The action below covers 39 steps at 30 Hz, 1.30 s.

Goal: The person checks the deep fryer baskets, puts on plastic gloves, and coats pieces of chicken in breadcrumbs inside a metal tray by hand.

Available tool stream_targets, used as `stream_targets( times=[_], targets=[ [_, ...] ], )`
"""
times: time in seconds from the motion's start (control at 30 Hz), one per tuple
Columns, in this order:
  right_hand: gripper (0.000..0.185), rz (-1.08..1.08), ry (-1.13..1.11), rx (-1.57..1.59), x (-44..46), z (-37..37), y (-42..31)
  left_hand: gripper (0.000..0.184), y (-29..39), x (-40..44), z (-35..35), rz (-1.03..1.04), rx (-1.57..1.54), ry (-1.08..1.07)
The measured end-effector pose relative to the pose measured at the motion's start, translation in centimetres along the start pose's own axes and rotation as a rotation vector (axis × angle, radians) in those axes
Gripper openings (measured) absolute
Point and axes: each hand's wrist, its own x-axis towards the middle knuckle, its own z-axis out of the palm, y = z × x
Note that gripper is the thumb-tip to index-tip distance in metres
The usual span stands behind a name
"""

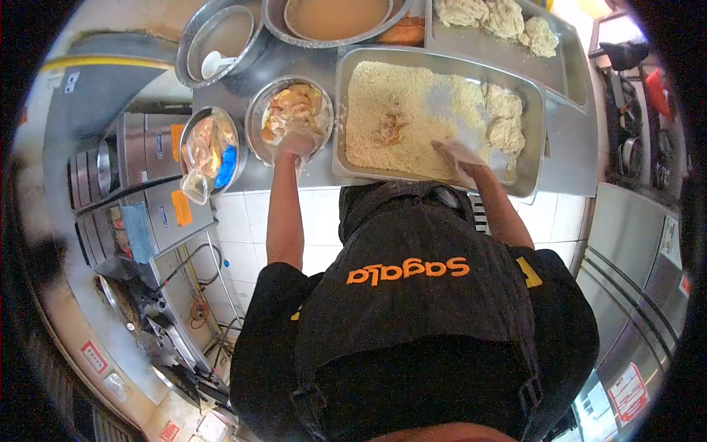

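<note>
My left hand, in a clear plastic glove, reaches into a round metal bowl of raw chicken pieces. Its fingers blur into the glove and the meat, so their grip does not show. My right hand, also gloved, is over the near side of a deep metal tray of pale breading flour. Its fingers stretch out above the flour, with nothing visible in them. One piece of chicken lies partly covered in the flour. Coated pieces are heaped at the tray's right end.
Left of the bowl stands another bowl with chicken, a plastic bag and something blue. Behind are two basins of cloudy liquid, one with a white scoop. A second tray at back right holds coated pieces.
</note>
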Motion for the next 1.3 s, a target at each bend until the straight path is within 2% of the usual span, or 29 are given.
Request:
stream_targets(
  times=[0.07, 0.17, 0.27, 0.33, 0.37, 0.4, 0.47, 0.57, 0.67, 0.7, 0.73, 0.8, 0.87, 0.9, 0.97, 1.0, 1.07, 1.1, 1.13, 1.2, 1.27, 1.3],
  targets=[
    [0.041, 0.036, 0.014, 0.155, 1.0, 1.2, -1.0, 0.030, -0.2, -0.5, -0.3, -0.078, -0.373, -0.067],
    [0.039, 0.030, -0.071, 0.699, 2.9, 0.8, -2.0, 0.029, -5.9, 4.3, 6.2, -0.078, -0.378, 0.101],
    [0.038, -0.128, 0.148, 0.667, 3.6, -1.9, -6.9, 0.034, 0.7, -0.3, -1.5, -0.134, -0.210, -0.003],
    [0.039, -0.355, 0.400, 0.032, 7.0, -3.1, -7.8, 0.031, -2.8, 1.4, 2.8, -0.088, -0.475, 0.181],
    [0.039, -0.461, 0.516, -0.295, 9.3, -3.7, -8.2, 0.031, -3.1, 0.9, 2.6, -0.045, -0.606, 0.239],
    [0.039, -0.477, 0.474, -0.158, 12.5, -3.3, -8.0, 0.032, -3.3, 0.3, 2.4, 0.006, -0.735, 0.293],
    [0.040, -0.506, 0.377, 0.112, 18.7, -0.7, -7.1, 0.036, -0.1, -4.8, -3.1, 0.143, -0.988, 0.327],
    [0.056, -0.489, 0.115, 0.059, 12.3, -0.3, -16.4, 0.043, -3.3, -4.1, -0.8, 0.301, -1.469, 0.386],
    [0.052, -0.318, -0.003, -0.392, 18.3, 3.1, -14.1, 0.046, -7.0, -4.4, 1.3, 0.380, -1.737, 0.280],
    [0.048, -0.394, 0.149, -0.648, 18.4, 4.4, -12.9, 0.047, -7.5, -4.6, 1.2, 0.377, -1.784, 0.257],
    [0.045, -0.467, 0.302, -0.904, 17.2, 5.7, -11.8, 0.047, -6.2, -5.3, -0.3, 0.333, -1.794, 0.281],
    [0.036, -0.545, 0.649, -0.771, 12.0, 7.5, -11.2, 0.048, -2.3, -7.2, -4.4, 0.239, -1.813, 0.326],
    [0.035, -0.619, 0.768, -0.678, 10.1, 8.5, -9.8, 0.049, -0.3, -8.0, -7.2, 0.135, -1.824, 0.365],
    [0.034, -0.656, 0.829, -0.631, 10.2, 8.7, -9.7, 0.048, -0.6, -7.3, -7.5, 0.206, -1.777, 0.349],
    [0.034, -0.504, 0.721, -0.710, 9.4, 8.5, -10.9, 0.047, -0.7, -7.2, -7.0, 0.327, -1.691, 0.290],
    [0.035, -0.422, 0.689, -0.743, 8.9, 8.3, -11.8, 0.044, -0.7, -7.7, -7.2, 0.345, -1.756, 0.230],
    [0.035, -0.391, 0.663, -0.662, 8.6, 7.8, -12.0, 0.039, -0.5, -8.0, -8.0, 0.417, -1.890, 0.128],
    [0.035, -0.390, 0.644, -0.626, 8.9, 7.4, -12.2, 0.040, -0.6, -7.1, -8.0, 0.429, -1.746, 0.265],
    [0.034, -0.392, 0.757, -0.619, 10.3, 7.2, -11.4, 0.042, -0.5, -6.4, -7.5, 0.419, -1.604, 0.402],
    [0.034, -0.385, 0.962, -0.583, 13.0, 7.3, -9.7, 0.040, -0.3, -6.7, -7.1, 0.354, -1.494, 0.488],
    [0.034, -0.365, 0.935, -0.612, 12.9, 7.3, -10.4, 0.034, -0.2, -7.3, -7.4, 0.291, -1.553, 0.390],
    [0.033, -0.341, 0.933, -0.622, 12.0, 7.6, -10.8, 0.036, -0.2, -7.7, -6.9, 0.318, -1.549, 0.418]
  ],
)
